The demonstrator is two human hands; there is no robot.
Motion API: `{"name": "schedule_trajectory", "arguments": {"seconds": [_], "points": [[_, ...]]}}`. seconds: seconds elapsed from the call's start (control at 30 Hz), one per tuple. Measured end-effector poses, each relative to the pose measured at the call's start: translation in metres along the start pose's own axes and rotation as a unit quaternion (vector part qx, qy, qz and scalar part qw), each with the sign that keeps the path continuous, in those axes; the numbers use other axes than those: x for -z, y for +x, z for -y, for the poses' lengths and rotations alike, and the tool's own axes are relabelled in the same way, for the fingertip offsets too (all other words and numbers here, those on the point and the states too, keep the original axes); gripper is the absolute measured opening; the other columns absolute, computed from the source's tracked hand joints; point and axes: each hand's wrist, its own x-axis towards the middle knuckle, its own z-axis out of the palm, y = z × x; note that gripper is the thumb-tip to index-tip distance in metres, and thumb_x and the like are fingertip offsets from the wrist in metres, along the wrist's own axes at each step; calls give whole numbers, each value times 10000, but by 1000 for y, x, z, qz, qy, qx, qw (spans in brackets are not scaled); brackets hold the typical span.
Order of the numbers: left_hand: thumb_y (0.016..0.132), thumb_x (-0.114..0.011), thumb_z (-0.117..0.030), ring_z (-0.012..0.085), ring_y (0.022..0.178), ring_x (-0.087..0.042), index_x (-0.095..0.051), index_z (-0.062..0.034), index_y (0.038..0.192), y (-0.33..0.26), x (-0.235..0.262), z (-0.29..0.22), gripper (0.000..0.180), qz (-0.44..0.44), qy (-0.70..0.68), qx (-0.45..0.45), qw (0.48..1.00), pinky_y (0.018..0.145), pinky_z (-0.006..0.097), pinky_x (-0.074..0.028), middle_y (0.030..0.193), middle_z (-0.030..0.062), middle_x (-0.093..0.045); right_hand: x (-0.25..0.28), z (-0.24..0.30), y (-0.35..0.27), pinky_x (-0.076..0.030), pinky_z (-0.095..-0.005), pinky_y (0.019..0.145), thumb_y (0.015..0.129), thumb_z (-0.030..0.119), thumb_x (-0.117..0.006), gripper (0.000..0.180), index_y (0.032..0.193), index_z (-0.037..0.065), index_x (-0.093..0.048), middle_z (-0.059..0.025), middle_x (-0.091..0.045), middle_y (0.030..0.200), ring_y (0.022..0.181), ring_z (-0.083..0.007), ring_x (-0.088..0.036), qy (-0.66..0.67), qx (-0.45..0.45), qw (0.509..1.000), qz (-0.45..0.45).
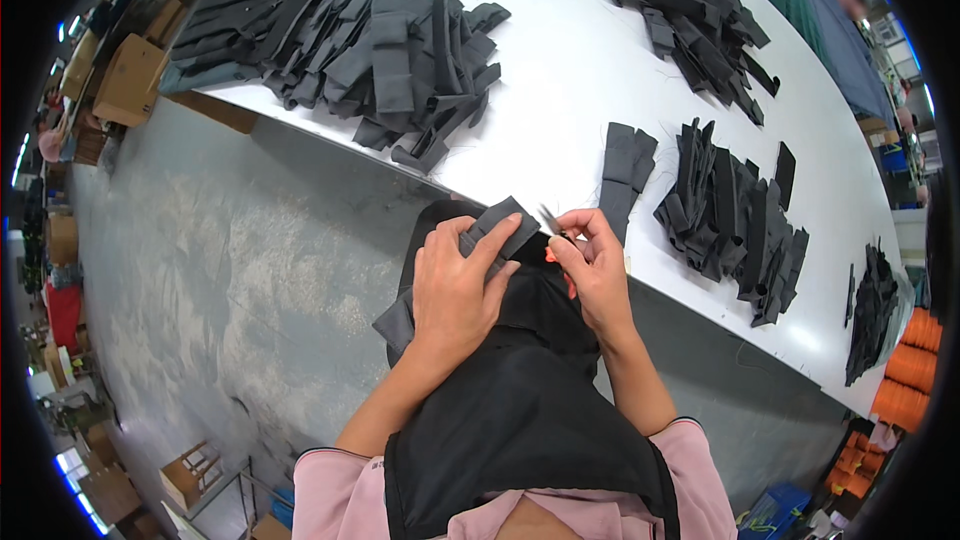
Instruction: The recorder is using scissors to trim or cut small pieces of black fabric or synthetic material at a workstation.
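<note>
A tousled heap of flat charcoal cloth strips (pixel 385 70) lies on the smooth white table (pixel 550 70); by its near edge, the left hand (pixel 455 280) has its fingers closed on a dark fabric strip (pixel 521 237), whose squared end shows past them; just beside that end are metal-bladed, orange-handled snips (pixel 549 220), gripped in the right hand's (pixel 600 275) curled fingers; farther right, creased pieces (pixel 735 220) lie bunched.

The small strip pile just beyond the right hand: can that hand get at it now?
Probably yes: the strip pile lies close past the right hand, nothing visible between. But that hand holds scissors, so it might need to put them down first.
</note>
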Motion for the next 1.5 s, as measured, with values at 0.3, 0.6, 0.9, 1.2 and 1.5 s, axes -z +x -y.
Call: {"name": "schedule_trajectory", "arguments": {"seconds": [0.3, 0.6, 0.9, 1.2, 1.5], "points": [[856, -661, -185, 217, 1193, -479, -132, -41, 1463, -18, 2, 20, 818, 157, -627, 191, 739, 1002, 355, -382, 1345, 179, -393, -14, 1, 17, -220, -179, 378, 874, 156, -642, 177, 779, 105, -502, 68, -451, 634, 447, 3, -324, 159, -133, 976, 63], [987, -447, -189, 191, 671, -643, -362, 5, 1151, -16, -7, 15, 268, 129, -594, 338, 718, 606, 287, -543, 951, 184, -623, -15, -9, -6, -464, -273, 603, 777, 44, -681, 256, 1007, 18, -570, -95, -558, 835, 685, -172, -574, -262, 232, 936, -45], [970, -478, -135, 211, 666, -652, -344, -18, 1149, -10, 0, 9, 252, 157, -624, 357, 677, 576, 297, -557, 929, 170, -620, -7, -3, -17, -460, -303, 554, 696, 28, -694, 266, 954, 45, -634, -64, -587, 782, 648, -224, -595, -397, 331, 856, 8], [966, -486, -146, 219, 673, -656, -343, -18, 1158, -10, 0, 11, 271, 173, -625, 374, 663, 581, 296, -558, 915, 165, -621, -1, -11, -17, -429, -300, 530, 674, 31, -724, 271, 935, 64, -658, -54, -592, 790, 595, -204, -546, -347, 367, 863, -3], [965, -489, -155, 177, 634, -637, -319, -8, 1201, -13, -2, 10, 326, 214, -601, 351, 685, 550, 264, -534, 887, 160, -619, 2, 9, -8, -422, -312, 544, 651, 25, -745, 309, 949, 72, -678, -46, -597, 804, 628, -210, -538, -460, 415, 784, 44]]}}
